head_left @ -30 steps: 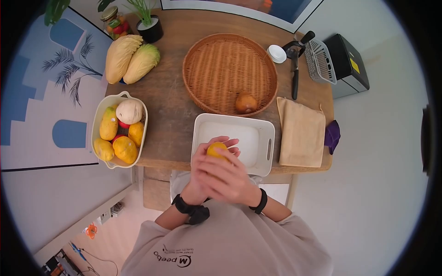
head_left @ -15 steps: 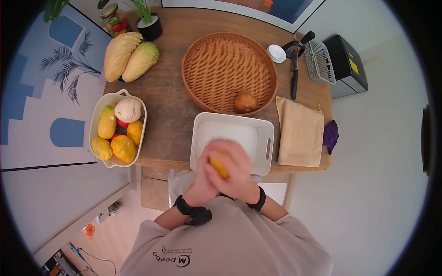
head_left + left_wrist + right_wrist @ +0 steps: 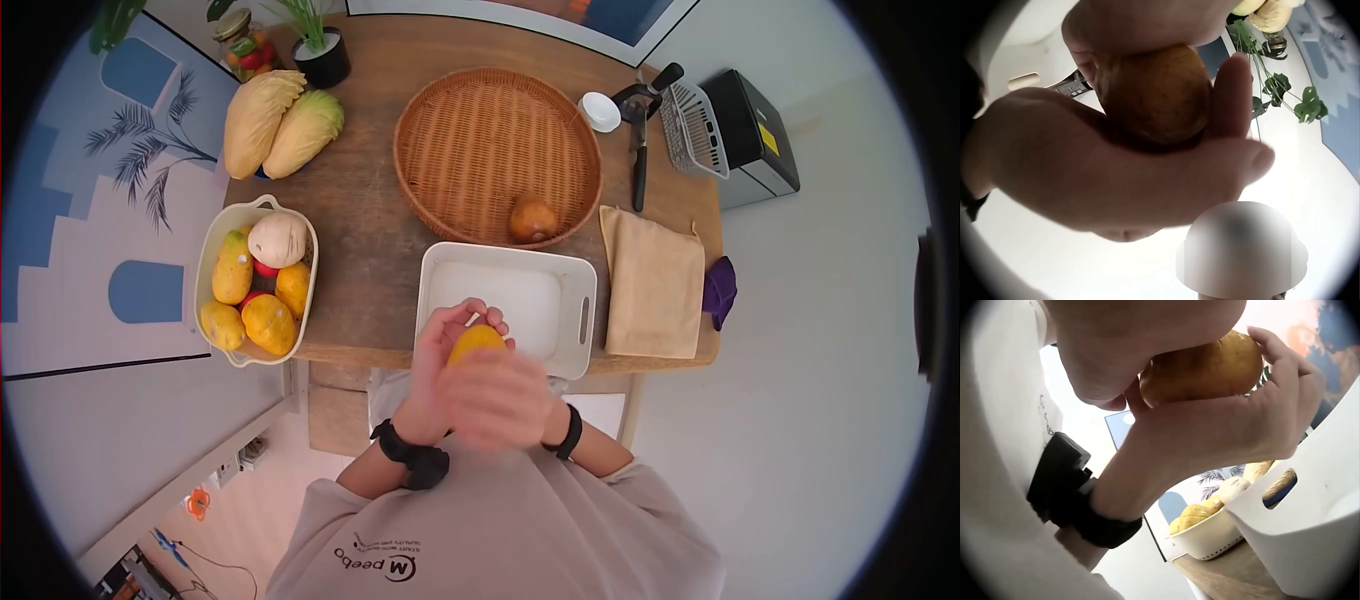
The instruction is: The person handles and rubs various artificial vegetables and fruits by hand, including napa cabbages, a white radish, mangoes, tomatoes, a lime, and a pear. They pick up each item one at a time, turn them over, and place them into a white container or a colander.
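My left hand (image 3: 432, 375) cups a yellow oval fruit (image 3: 478, 342), its fingers bent up around the far end. Over the near end lies my right hand (image 3: 495, 398), blurred, with its fingers stretched across the fruit toward the left palm. Both hands are raised over the front edge of a white tub (image 3: 545, 318). In the left wrist view the fruit (image 3: 1160, 94) looks shaded brown between the two hands, with the right hand (image 3: 1110, 169) below it. The right wrist view shows the fruit (image 3: 1207, 369) resting along the left hand (image 3: 1210, 434).
Left stands a cream basket (image 3: 210, 262) of yellow fruits and a pale round one. A woven tray (image 3: 490, 140) behind the tub bears one round brown fruit (image 3: 533, 218). Cabbages (image 3: 303, 135) sit back left. To the right are a folded cloth (image 3: 655, 285), a knife (image 3: 640, 175) and a grey basket (image 3: 697, 130).
My right hand has shifted about over the fruit, first clasping it close to the left hand, now lower across its near end. The fruit has turned, and more of its far end shows.
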A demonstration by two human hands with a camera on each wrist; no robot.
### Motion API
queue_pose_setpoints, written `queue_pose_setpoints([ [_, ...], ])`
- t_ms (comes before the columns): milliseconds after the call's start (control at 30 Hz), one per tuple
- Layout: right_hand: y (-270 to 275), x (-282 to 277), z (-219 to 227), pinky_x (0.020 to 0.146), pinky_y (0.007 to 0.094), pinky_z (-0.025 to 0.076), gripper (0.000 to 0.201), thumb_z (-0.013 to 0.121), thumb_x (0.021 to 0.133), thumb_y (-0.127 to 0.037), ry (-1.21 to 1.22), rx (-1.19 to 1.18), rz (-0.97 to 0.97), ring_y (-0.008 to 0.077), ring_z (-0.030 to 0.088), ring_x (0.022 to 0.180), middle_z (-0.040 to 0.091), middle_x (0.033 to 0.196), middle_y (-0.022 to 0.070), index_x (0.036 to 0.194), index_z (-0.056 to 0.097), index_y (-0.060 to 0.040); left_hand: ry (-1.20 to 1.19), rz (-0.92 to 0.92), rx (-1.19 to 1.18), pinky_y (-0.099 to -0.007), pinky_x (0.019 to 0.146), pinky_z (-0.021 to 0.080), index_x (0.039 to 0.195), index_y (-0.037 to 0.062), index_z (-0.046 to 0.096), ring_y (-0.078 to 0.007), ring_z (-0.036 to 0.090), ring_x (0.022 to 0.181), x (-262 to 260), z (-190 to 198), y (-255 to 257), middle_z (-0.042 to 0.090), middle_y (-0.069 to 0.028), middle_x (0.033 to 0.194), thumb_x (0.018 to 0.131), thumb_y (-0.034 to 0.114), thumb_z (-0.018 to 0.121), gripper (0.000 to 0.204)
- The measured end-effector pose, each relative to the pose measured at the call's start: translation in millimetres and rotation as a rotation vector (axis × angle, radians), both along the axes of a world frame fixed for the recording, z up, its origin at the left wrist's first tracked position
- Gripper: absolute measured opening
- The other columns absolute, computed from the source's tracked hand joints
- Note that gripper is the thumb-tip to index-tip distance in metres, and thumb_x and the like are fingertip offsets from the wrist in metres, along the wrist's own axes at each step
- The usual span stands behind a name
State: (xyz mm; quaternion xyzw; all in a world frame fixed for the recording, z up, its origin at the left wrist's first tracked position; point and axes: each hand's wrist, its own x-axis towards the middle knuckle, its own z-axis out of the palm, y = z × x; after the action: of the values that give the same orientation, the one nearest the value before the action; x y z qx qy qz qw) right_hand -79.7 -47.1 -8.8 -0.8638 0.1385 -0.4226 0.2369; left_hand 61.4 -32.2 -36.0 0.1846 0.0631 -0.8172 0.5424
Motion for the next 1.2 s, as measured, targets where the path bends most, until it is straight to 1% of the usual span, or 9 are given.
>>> queue_pose_setpoints([
  [133, -16.9, 5.6, 1.7, 0.101, 0.0555, 0.058, 0.038, 0.080, 0.085, -0.029, 0.026, 0.126, -0.142, 0.0417, 0.071, 0.112, 0.073, 0.120, 0.0197, 0.110, 0.076, -0.0003, -0.493, 0.087, 0.036, -0.0366, 0.103, 0.054, 0.115, 0.0092, 0.062, -0.0183, 0.062, 0.107, -5.2, 39.1, 4.9, 0.064, -0.0038, 0.107, 0.111, 0.031, 0.047, 0.026],
  [300, -16.5, 6.7, 6.6, 0.096, 0.0523, 0.059, 0.037, 0.079, 0.083, -0.025, 0.039, 0.124, -0.155, 0.0413, 0.071, 0.111, 0.071, 0.120, 0.0205, 0.109, 0.074, 0.0003, 0.107, -0.067, 0.040, -0.0360, 0.106, 0.053, 0.127, 0.0093, 0.058, -0.0165, 0.063, 0.114, -1.8, -8.6, 4.2, 0.063, -0.0037, 0.120, 0.112, 0.029, 0.049, 0.026],
  [400, -29.9, 1.5, 9.3, 0.091, 0.0499, 0.060, 0.035, 0.079, 0.078, -0.019, -0.019, 0.298, -0.240, 0.0416, 0.071, 0.109, 0.071, 0.118, 0.0208, 0.107, 0.074, 0.0004, -0.214, 0.059, 0.008, -0.0360, 0.107, 0.053, 0.128, 0.0090, 0.057, -0.0164, 0.063, 0.114, -10.4, 23.4, 12.3, 0.062, -0.0026, 0.120, 0.111, 0.029, 0.053, 0.027],
  [500, -9.2, 6.5, 1.6, 0.090, 0.0476, 0.060, 0.034, 0.076, 0.078, -0.016, 0.083, -0.055, -0.146, 0.0412, 0.071, 0.108, 0.071, 0.120, 0.0218, 0.107, 0.074, 0.0022, -0.302, 0.061, -0.185, -0.0353, 0.107, 0.053, 0.127, 0.0103, 0.060, -0.0161, 0.065, 0.114, -11.0, 5.0, 7.0, 0.065, -0.0018, 0.117, 0.112, 0.033, 0.052, 0.029],
  [733, -26.5, 7.7, 10.4, 0.097, 0.0502, 0.059, 0.029, 0.076, 0.077, -0.011, -0.029, 0.312, -0.395, 0.0425, 0.070, 0.116, 0.073, 0.121, 0.0220, 0.104, 0.077, 0.0002, 0.027, 0.051, 0.070, -0.0354, 0.105, 0.053, 0.137, 0.0052, 0.059, -0.0195, 0.065, 0.122, -1.7, -2.0, 2.9, 0.066, -0.0071, 0.126, 0.115, 0.029, 0.049, 0.033],
  [833, -5.6, 7.9, -11.5, 0.103, 0.0508, 0.055, 0.034, 0.072, 0.090, -0.017, 0.124, -0.014, -0.167, 0.0447, 0.069, 0.118, 0.070, 0.127, 0.0249, 0.116, 0.073, 0.0038, -0.577, 0.171, -0.275, -0.0390, 0.109, 0.052, 0.136, 0.0027, 0.059, -0.0233, 0.064, 0.121, -8.5, 2.7, 11.2, 0.066, -0.0124, 0.128, 0.115, 0.035, 0.044, 0.041],
  [867, 0.0, 7.4, -11.6, 0.103, 0.0516, 0.056, 0.034, 0.074, 0.086, -0.015, 0.130, -0.036, -0.138, 0.0448, 0.069, 0.118, 0.070, 0.127, 0.0243, 0.115, 0.073, 0.0030, -0.115, 0.148, -0.145, -0.0395, 0.109, 0.051, 0.137, 0.0005, 0.057, -0.0262, 0.063, 0.123, -6.7, -10.2, 9.6, 0.065, -0.0160, 0.127, 0.116, 0.034, 0.042, 0.042],
  [1067, -22.5, 2.3, 11.2, 0.109, 0.0551, 0.053, 0.038, 0.076, 0.089, -0.018, 0.015, 0.332, -0.391, 0.0438, 0.068, 0.121, 0.070, 0.129, 0.0213, 0.120, 0.072, 0.0035, -0.279, 0.063, 0.195, -0.0371, 0.109, 0.051, 0.136, 0.0067, 0.058, -0.0217, 0.062, 0.118, -9.8, 21.3, 4.6, 0.065, -0.0110, 0.126, 0.116, 0.034, 0.040, 0.039],
  [1200, -1.8, 1.0, -0.5, 0.107, 0.0524, 0.054, 0.037, 0.074, 0.090, -0.014, 0.162, 0.108, -0.152, 0.0439, 0.067, 0.122, 0.071, 0.130, 0.0210, 0.122, 0.072, 0.0044, -0.369, 0.103, -0.327, -0.0369, 0.107, 0.052, 0.137, 0.0083, 0.058, -0.0192, 0.061, 0.121, -1.8, 2.9, 9.6, 0.064, -0.0061, 0.128, 0.115, 0.031, 0.043, 0.035],
])
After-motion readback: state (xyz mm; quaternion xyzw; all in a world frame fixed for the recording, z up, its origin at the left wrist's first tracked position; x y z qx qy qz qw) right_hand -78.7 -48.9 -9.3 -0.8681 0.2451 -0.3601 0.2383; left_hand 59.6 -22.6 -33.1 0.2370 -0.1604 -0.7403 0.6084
